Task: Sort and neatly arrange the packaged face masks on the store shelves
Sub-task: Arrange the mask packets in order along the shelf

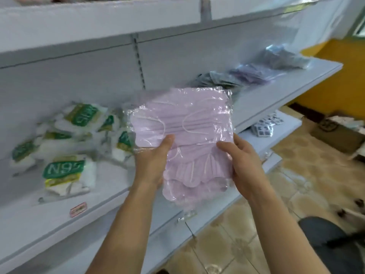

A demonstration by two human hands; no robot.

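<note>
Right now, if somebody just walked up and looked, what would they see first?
First, the clear pack of pink face masks in the middle, gripped from below by the left hand and the right hand. Next, the jumbled white packs with green N95 labels on the shelf to the left. Farther right on that shelf lie grey and purple mask packs.

White mask packets (65,175) on the shelf (110,196) are showing "N95" upside down on green labels; the pink shelf-edge tag (78,209) is staying too blurred to read.
</note>
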